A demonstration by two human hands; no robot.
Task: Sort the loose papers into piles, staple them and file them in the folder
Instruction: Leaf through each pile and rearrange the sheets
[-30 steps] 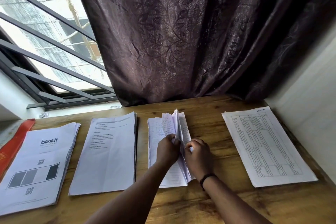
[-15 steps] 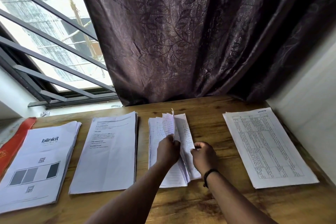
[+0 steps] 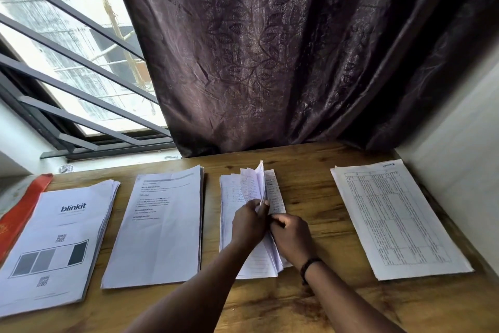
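Note:
Several paper piles lie in a row on the wooden table (image 3: 305,165). The third pile, handwritten sheets (image 3: 229,197), is under my hands. My left hand (image 3: 249,224) holds up several of its sheets, which stand fanned on edge. My right hand (image 3: 293,238) sits right beside it, fingers curled onto the sheets' right edge. To the left are the blinkit pile (image 3: 54,246) and a printed text pile (image 3: 162,227). A pile with tables (image 3: 397,219) lies at the right. A red folder (image 3: 19,213) pokes out at the far left edge.
A dark patterned curtain (image 3: 270,49) hangs behind the table. A barred window (image 3: 67,62) is at the back left. A white wall (image 3: 459,122) bounds the table on the right, close to the table pile.
My right hand let one sheet fall to the right, then came back in against my left hand at the lifted sheets. The other piles have not moved.

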